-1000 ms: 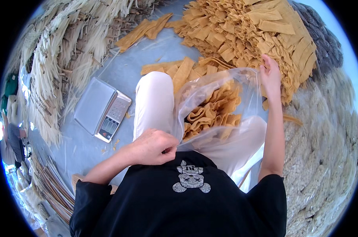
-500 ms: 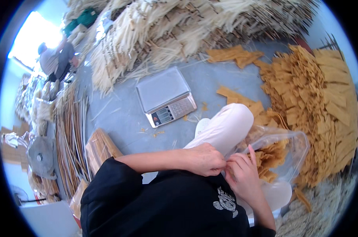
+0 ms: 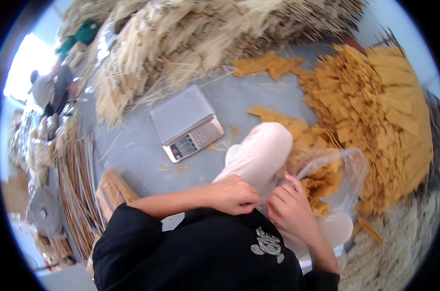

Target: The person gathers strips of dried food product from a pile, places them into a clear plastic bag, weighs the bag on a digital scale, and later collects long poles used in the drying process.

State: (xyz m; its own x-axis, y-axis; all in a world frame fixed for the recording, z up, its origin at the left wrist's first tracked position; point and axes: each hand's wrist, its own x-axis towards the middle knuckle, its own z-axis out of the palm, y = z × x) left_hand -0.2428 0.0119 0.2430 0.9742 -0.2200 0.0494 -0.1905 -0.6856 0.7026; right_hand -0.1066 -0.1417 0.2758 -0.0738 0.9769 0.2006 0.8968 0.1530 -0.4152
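Across my lap lies a clear plastic bag (image 3: 358, 167) with crumpled yellow-brown sheets (image 3: 321, 186) inside. My right hand (image 3: 290, 201) is closed on the bag's near left edge, with its fingers bent inward. My left hand (image 3: 237, 195) is curled shut in front of my black shirt, a short gap from the right one. Whatever its fingertips pinch is too small to make out. Beyond my raised knee, a digital scale (image 3: 187, 127) with a bare flat pan rests on the grey floor.
A tall pile of yellow-brown sheets (image 3: 355, 116) stands at the right, with loose sheets (image 3: 268, 64) near it. Pale dried strips (image 3: 181, 48) are heaped along the back. Long brown sticks (image 3: 74, 169) and a wrapped bundle (image 3: 114, 190) lie left. Another person (image 3: 50, 89) crouches far left.
My hands were touching and have drawn slightly apart, the left one moving left. The whole view has shifted a little. The bag stays on my lap.
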